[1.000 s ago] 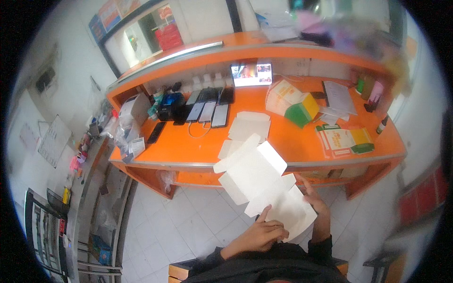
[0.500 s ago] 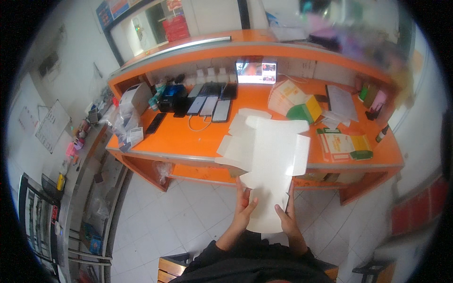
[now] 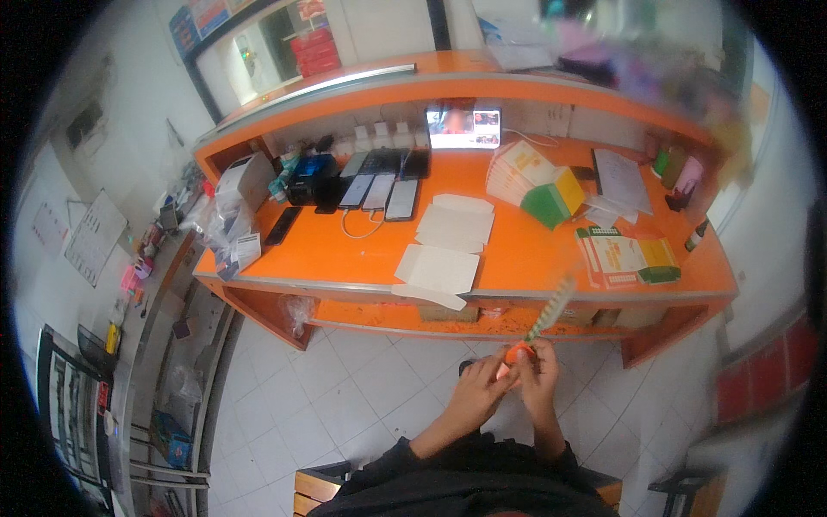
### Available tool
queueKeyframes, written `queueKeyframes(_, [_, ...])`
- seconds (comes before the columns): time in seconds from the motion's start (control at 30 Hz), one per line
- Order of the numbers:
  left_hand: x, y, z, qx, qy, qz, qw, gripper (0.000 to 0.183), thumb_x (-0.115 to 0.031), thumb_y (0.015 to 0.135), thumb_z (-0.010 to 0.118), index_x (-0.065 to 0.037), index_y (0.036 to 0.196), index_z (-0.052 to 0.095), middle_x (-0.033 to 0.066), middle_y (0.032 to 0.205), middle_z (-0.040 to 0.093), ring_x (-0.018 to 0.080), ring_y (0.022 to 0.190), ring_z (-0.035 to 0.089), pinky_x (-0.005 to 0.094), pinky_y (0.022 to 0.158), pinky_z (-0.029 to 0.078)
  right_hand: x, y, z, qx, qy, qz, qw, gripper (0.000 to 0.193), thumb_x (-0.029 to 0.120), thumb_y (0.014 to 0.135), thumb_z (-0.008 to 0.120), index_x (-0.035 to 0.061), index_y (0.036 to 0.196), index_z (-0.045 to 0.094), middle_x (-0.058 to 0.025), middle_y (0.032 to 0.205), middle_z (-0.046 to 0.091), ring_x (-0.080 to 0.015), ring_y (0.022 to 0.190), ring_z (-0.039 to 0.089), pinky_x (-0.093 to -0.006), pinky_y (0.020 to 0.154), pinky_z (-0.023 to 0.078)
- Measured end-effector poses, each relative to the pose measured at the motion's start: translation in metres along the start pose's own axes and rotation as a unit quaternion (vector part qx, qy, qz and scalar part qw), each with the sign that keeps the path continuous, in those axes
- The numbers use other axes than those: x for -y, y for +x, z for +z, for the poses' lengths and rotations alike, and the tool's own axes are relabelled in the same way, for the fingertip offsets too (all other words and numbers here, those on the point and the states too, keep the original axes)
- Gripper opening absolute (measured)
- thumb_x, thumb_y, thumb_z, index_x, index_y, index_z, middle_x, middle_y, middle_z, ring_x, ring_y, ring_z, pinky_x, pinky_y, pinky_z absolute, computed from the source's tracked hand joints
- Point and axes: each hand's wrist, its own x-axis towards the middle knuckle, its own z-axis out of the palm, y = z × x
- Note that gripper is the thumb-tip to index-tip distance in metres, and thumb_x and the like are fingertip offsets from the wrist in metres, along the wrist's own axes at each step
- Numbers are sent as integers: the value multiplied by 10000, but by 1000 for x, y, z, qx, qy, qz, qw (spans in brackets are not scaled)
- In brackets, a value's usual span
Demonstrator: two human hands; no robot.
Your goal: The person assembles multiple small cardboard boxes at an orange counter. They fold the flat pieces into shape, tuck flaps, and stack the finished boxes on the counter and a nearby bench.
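Observation:
My left hand [image 3: 479, 389] and my right hand [image 3: 539, 379] are together in front of the desk's near edge. Both close on a narrow thing, apparently the flat carton [image 3: 551, 312] seen almost edge-on. An orange part of it shows between my fingers, and a blurred green-and-pale striped strip slants up to the right. Its full shape cannot be made out. Beyond my hands, an unfolded carton [image 3: 438, 269] lies pale side up on the desk, one flap over the front edge. Printed cartons in green, yellow and orange [image 3: 627, 257] lie at the right.
The orange desk [image 3: 345, 271] carries several phones [image 3: 402, 200], a lit screen [image 3: 465, 129] and a fanned stack of printed cartons [image 3: 521, 177]. Left are a white machine [image 3: 247, 179] and a plastic bag [image 3: 226, 231]. A small bottle [image 3: 696, 234] stands near the right end.
The broad pale carton spread between my hands no longer shows its face; a narrow orange and striped thing is there instead. My hands have come together, uncovering the pale carton on the desk.

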Motion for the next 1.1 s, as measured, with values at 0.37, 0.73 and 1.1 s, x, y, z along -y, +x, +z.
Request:
queueKeyframes(0.37, [-6,0,-22,-166,-172,-143,960,143,-29,675,558,14,806,518,144,949,516,226,840,526,261,680,430,-62,-45,31,-122,113,134,977,121,39,744,480,8,862,481,-40,813,495,-117,734,488,-238,653,404])
queueKeyframes(0.73, [-10,0,-17,-230,-164,-90,955,156,5,631,575,19,780,530,130,891,512,273,900,493,309,764,395,-59,-42,42,-156,200,144,957,174,62,739,499,-7,898,476,-58,855,496,-139,802,471,-245,684,396])
queueKeyframes(1.1, [-14,4,-18,-194,-51,-57,978,182,-12,596,593,7,754,504,120,879,511,288,926,475,334,746,398,-65,-32,33,-170,-48,-7,984,293,222,708,560,-11,875,501,-126,793,541,-248,758,503,-319,712,384])
